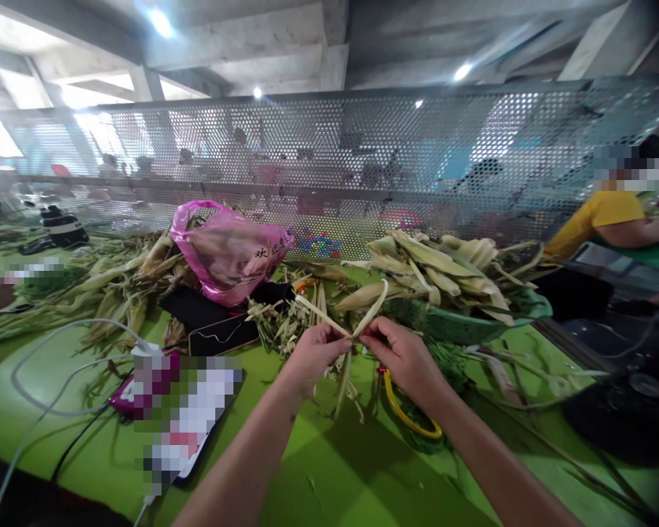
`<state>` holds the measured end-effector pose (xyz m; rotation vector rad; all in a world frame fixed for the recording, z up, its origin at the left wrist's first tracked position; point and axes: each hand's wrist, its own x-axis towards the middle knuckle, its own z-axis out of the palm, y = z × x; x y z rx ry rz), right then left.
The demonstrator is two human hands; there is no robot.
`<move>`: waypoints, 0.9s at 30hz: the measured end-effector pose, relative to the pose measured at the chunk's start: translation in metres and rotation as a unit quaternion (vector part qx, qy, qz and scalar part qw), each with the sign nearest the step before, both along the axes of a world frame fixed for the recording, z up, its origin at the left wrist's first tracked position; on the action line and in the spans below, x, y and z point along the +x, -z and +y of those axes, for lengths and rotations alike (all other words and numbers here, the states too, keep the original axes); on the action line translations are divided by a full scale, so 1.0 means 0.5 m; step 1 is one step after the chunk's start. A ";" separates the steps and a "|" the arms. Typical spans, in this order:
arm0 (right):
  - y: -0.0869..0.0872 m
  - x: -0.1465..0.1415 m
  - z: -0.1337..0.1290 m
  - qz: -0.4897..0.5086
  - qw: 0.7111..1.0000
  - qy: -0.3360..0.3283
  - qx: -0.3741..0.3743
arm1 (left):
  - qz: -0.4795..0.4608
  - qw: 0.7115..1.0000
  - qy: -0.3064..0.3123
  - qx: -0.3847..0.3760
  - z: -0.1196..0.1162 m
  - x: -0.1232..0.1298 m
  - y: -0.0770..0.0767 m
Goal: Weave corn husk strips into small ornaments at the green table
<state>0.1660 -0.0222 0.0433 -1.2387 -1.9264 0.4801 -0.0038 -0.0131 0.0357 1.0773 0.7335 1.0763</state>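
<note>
Pale corn husk strips (374,306) cross in a V between my two hands, with more ends hanging below over the green table (318,468). My left hand (319,353) pinches the strips from the left, fingers closed. Close beside it, my right hand (396,351) pinches them from the right, its thumb and finger near the crossing. The exact crossing is partly hidden by fingertips. A yellow ring-shaped handle (409,419) lies just below my right hand. Small cut husk pieces (279,322) are heaped behind my left hand.
A green basket (461,326) heaped with dry husks (444,267) stands at the back right. A pink plastic bag (228,252), more husks (126,282), a phone (198,417) and a power strip with cables (146,384) are at left. A person in yellow (618,212) sits far right.
</note>
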 end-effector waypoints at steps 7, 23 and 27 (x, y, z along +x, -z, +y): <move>0.009 0.002 0.002 0.124 0.989 -0.012 -0.073 | 0.055 0.996 -0.007 0.070 0.019 0.002 0.032; 0.008 0.000 0.003 0.160 0.982 0.010 -0.095 | 0.001 1.000 0.010 -0.015 0.007 -0.006 0.025; 0.010 -0.002 0.004 0.154 0.984 0.006 -0.094 | -0.045 0.998 0.015 -0.049 0.009 -0.011 0.025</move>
